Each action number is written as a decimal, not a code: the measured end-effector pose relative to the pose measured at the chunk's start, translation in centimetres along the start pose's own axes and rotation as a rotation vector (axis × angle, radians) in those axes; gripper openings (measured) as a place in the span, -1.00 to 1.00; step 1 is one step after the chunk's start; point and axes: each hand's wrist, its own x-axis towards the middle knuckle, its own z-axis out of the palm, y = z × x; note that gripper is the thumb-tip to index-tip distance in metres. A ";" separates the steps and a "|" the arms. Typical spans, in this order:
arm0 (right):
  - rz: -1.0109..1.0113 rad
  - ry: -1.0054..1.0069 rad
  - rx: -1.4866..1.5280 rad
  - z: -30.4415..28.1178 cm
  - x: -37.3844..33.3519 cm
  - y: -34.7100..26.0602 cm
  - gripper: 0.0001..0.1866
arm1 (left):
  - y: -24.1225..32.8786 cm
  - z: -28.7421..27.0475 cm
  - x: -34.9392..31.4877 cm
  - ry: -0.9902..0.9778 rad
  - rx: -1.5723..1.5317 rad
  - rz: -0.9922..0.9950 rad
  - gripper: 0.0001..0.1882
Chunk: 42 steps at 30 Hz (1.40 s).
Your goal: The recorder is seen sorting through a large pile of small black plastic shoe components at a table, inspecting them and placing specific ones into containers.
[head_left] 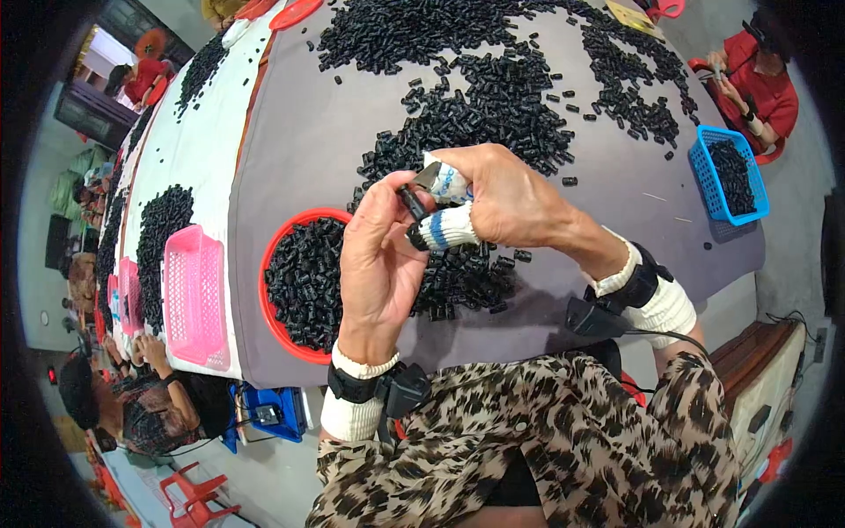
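Observation:
My left hand [378, 255] pinches a small black cylindrical part [412, 203] between thumb and fingertips, above the table. My right hand [519, 198], its thumb and a finger wrapped in white coverings with blue marks, closes on a small knife [428, 175]. The grey blade lies at the upper end of the black part; whether it touches cannot be made out. The knife's handle is hidden by the fingers. Under my hands lies a heap of similar black parts [466, 282]. Beside my left hand stands a round red basin [271, 304] full of such parts.
A grey cloth [290, 132] covers the table, with large black heaps [422, 31] at the far side. A blue basket [748, 211] of parts stands at the right edge, pink baskets [195, 299] at left. Other people [766, 88] sit around the tables.

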 end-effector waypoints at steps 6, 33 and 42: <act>0.021 -0.005 -0.008 -0.3 -0.2 -0.5 -0.68 | 0.3 -0.9 0.1 -0.069 0.027 -0.010 -0.76; -0.075 -0.120 -0.129 -0.9 0.1 -0.4 -0.67 | 0.0 -0.9 0.0 -0.139 0.067 -0.023 -0.73; -0.084 -0.104 -0.096 -0.7 0.0 -0.6 -0.66 | 0.0 -0.4 -0.2 -0.113 0.079 -0.026 -0.76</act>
